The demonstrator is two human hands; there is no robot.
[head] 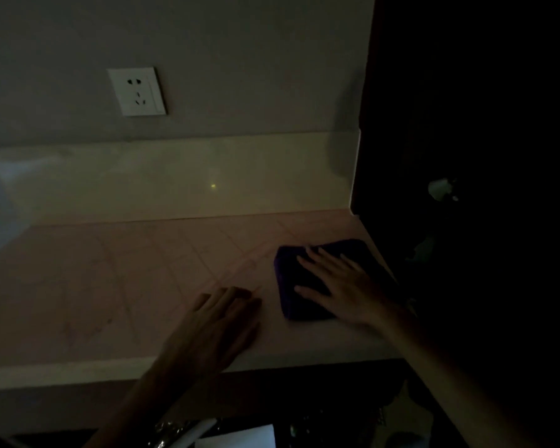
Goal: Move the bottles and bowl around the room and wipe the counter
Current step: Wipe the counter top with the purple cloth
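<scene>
The room is dim. A folded purple cloth [291,286] lies on the pale pink counter [110,286], near its right end. My right hand [340,286] presses flat on the cloth with the fingers spread. My left hand [217,324] rests flat on the counter just left of the cloth, fingers together, holding nothing. No bottles or bowl are in view.
A white wall socket [136,91] sits above the cream backsplash [175,179]. A dark tall cabinet or wall [466,124] bounds the counter on the right. The counter's front edge [62,371] runs below my hands. Shiny unclear items lie below it.
</scene>
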